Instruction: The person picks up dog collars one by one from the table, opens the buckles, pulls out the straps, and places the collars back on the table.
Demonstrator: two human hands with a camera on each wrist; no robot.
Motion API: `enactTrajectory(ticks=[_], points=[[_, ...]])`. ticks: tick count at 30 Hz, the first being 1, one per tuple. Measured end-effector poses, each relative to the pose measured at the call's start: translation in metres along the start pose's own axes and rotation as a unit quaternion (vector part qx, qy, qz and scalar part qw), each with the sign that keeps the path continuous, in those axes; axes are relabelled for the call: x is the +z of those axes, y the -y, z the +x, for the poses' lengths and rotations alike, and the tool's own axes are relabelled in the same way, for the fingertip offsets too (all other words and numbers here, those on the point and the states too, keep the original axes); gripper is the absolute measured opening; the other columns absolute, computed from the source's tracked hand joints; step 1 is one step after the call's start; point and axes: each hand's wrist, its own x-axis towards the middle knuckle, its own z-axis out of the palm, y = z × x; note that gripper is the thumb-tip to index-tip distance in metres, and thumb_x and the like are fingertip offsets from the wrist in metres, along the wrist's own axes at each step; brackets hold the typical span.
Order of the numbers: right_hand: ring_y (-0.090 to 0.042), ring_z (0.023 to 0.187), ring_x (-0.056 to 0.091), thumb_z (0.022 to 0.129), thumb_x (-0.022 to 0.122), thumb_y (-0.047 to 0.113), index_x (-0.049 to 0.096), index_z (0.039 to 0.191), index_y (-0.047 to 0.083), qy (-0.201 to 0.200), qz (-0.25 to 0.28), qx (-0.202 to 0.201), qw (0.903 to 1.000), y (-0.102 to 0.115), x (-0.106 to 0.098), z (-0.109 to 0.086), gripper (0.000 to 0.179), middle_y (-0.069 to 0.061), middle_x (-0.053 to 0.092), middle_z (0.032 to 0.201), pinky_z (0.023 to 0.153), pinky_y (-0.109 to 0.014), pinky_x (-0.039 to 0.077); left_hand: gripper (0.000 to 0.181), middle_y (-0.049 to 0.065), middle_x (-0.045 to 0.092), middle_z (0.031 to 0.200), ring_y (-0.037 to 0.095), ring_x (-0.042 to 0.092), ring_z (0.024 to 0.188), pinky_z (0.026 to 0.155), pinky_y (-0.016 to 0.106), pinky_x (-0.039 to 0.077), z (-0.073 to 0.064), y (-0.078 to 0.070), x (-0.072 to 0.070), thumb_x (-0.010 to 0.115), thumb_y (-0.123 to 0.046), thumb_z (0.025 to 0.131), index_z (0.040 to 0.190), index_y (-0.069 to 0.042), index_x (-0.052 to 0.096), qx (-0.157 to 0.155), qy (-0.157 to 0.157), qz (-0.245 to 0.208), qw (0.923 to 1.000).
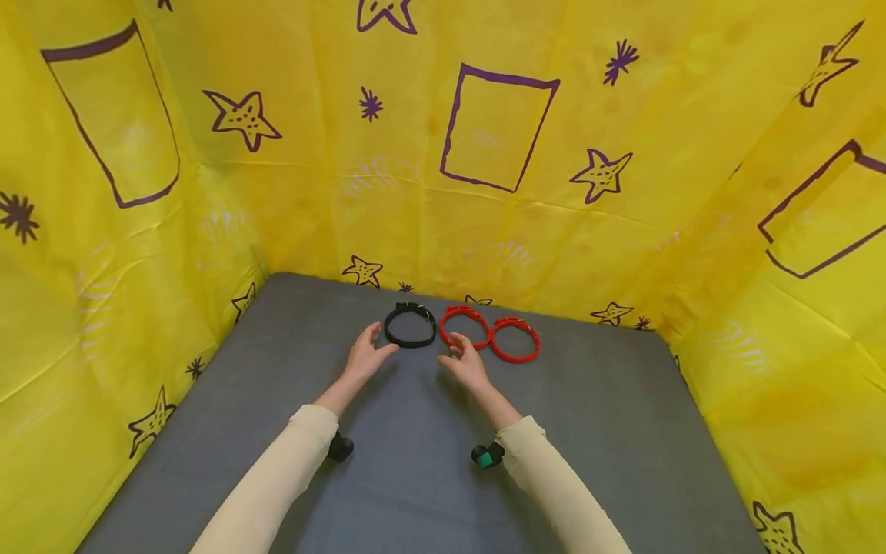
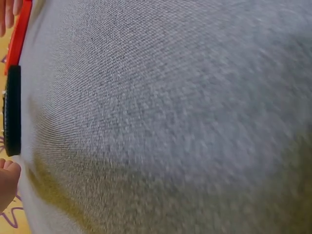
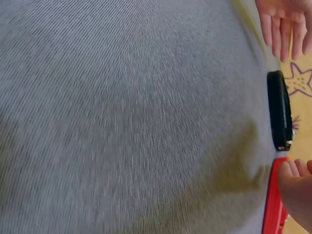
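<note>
A black collar (image 1: 410,344) lies buckled into a loop near the far edge of the grey surface. To its right lie two loops of the same kind, a red collar (image 1: 441,327) and another red collar (image 1: 515,359), side by side at their rims. My left hand (image 1: 363,358) hovers at the left of the black collar, fingers relaxed and thumb spread. The right hand (image 1: 468,368) is over the near side of the first red collar, its fingers loosely bent with nothing between them. In the right wrist view, the black collar (image 3: 280,111) stands between both hands.
The grey padded surface (image 1: 415,477) meets yellow fabric walls (image 1: 311,215) at the back and both sides, printed with purple starfish and outlines. A dark band with a small device (image 1: 487,457) sits at the right wrist, and another (image 1: 340,448) at the left.
</note>
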Motion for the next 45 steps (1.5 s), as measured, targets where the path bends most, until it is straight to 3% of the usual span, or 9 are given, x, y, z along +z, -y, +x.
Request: enactTrajectory(ticks=[7,20,26,30,40,45], points=[[-0.035,0.131,0.045,0.085,0.068,0.005,0.040,0.144,-0.003,0.003,0.008,0.009,0.9999,-0.001,0.019,0.006,0.066,-0.021,0.047,0.143,0.107,-0.043,0.037,0.072,0.025,0.036,0.149,0.037,0.034,0.137,0.110,0.049,0.030,0.008,0.005,0.006,0.067,-0.021,0.090,0.148,0.005,0.032,-0.020,-0.001,0.006,0.9998],[-0.033,0.139,0.034,0.088,0.067,0.010,0.030,0.151,0.001,0.032,0.034,0.040,0.9981,-0.007,0.034,0.018,0.074,-0.018,0.033,0.154,0.110,-0.045,0.033,0.076,0.022,0.025,0.155,0.035,0.023,0.143,0.114,0.049,0.024,0.014,0.008,0.015,0.064,-0.020,0.092,0.152,0.001,0.023,-0.054,0.012,-0.070,0.9960],[-0.034,0.138,0.035,0.088,0.067,0.009,0.031,0.151,0.001,0.023,0.038,0.041,0.9982,-0.004,0.036,0.020,0.073,-0.018,0.034,0.153,0.110,-0.045,0.033,0.075,0.023,0.023,0.155,0.036,0.022,0.142,0.113,0.050,0.024,0.013,0.007,0.018,0.063,-0.018,0.093,0.153,0.001,0.021,-0.052,0.013,-0.082,0.9952],[-0.035,0.136,0.039,0.088,0.066,0.010,0.033,0.149,-0.002,0.022,0.029,0.030,0.9989,-0.004,0.037,0.017,0.071,-0.020,0.037,0.151,0.108,-0.045,0.036,0.073,0.021,0.024,0.156,0.035,0.023,0.143,0.113,0.048,0.025,0.010,0.006,0.016,0.062,-0.016,0.094,0.152,0.002,0.022,-0.065,0.006,-0.115,0.9912],[-0.035,0.116,0.059,0.091,0.065,0.012,0.048,0.138,-0.006,-0.045,-0.001,0.008,0.9990,0.001,0.042,0.006,0.053,-0.023,0.058,0.128,0.096,-0.043,0.048,0.064,0.024,0.031,0.152,0.037,0.032,0.138,0.111,0.046,0.032,0.000,0.008,0.008,0.058,-0.015,0.096,0.149,0.007,0.029,-0.086,-0.003,-0.149,0.9850],[-0.031,0.109,0.062,0.092,0.066,0.014,0.056,0.132,-0.005,-0.071,-0.025,0.002,0.9971,0.000,0.041,0.003,0.045,-0.018,0.066,0.117,0.093,-0.042,0.049,0.059,0.028,0.028,0.152,0.039,0.033,0.138,0.108,0.044,0.037,-0.012,0.005,0.004,0.055,-0.010,0.098,0.147,0.011,0.029,-0.096,0.004,-0.204,0.9742]])
